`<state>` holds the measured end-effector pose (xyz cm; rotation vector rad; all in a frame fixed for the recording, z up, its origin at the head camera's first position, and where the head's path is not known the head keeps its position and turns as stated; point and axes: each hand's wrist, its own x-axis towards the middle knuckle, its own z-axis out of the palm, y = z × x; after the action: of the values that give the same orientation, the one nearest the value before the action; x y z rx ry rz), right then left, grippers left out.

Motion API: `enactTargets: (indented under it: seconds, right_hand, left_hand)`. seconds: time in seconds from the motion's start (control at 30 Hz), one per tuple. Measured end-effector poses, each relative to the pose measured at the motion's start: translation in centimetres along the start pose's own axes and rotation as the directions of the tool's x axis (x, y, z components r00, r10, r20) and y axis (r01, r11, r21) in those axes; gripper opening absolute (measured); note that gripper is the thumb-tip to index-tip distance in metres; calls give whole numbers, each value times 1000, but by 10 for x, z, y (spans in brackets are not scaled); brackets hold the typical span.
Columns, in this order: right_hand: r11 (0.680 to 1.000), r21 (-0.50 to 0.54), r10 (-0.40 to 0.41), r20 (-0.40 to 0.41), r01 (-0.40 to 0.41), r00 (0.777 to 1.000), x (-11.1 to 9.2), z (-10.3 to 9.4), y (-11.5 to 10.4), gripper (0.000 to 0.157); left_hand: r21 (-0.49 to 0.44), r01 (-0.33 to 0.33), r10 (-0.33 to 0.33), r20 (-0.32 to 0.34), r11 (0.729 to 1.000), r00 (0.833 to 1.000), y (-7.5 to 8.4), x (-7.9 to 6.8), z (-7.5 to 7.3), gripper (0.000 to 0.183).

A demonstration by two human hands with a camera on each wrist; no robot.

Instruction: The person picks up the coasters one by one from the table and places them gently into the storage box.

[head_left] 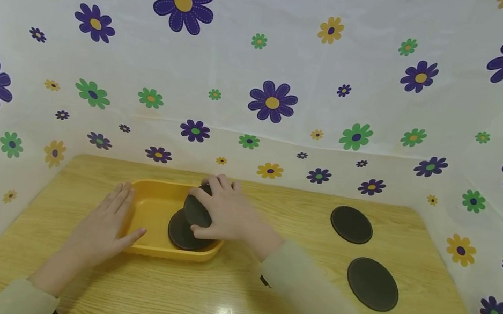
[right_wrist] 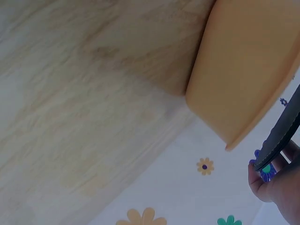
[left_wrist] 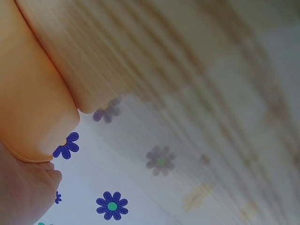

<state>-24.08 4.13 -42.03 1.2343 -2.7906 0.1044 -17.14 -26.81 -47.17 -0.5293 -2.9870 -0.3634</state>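
Note:
My right hand [head_left: 229, 212] holds a round black disc, like a coaster [head_left: 196, 210], tilted over the right end of a yellow plastic tray [head_left: 150, 216]. Beneath it a second black disc [head_left: 181, 232] lies inside the tray, partly covered by the held one and the hand. In the right wrist view the held disc [right_wrist: 280, 133] appears edge-on between thumb and fingers, beside the tray's outer wall [right_wrist: 241, 70]. With straight fingers, my left hand [head_left: 96, 229] rests along the tray's left side, its thumb over the front left corner.
To the right, two more black discs lie flat on the wooden table [head_left: 269, 301]: one farther back [head_left: 351, 224], one nearer [head_left: 372, 284]. White cloth [head_left: 227, 61] printed with flowers rises behind the table and along both sides.

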Motion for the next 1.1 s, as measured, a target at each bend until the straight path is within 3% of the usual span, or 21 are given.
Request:
enactTargets:
  seconds: [0.43,1.1]
  right_hand:
    - [1000,-21,5,88,-4,996,20,24,-22,75]
    - [999,-35,34,154,-29,988,20,31,-30,70]
  left_hand:
    - [13,1,-1,5,1000,1000,1,1,-1,99]
    - [5,2,-2,8,1000,1000,1,1,-2,99]
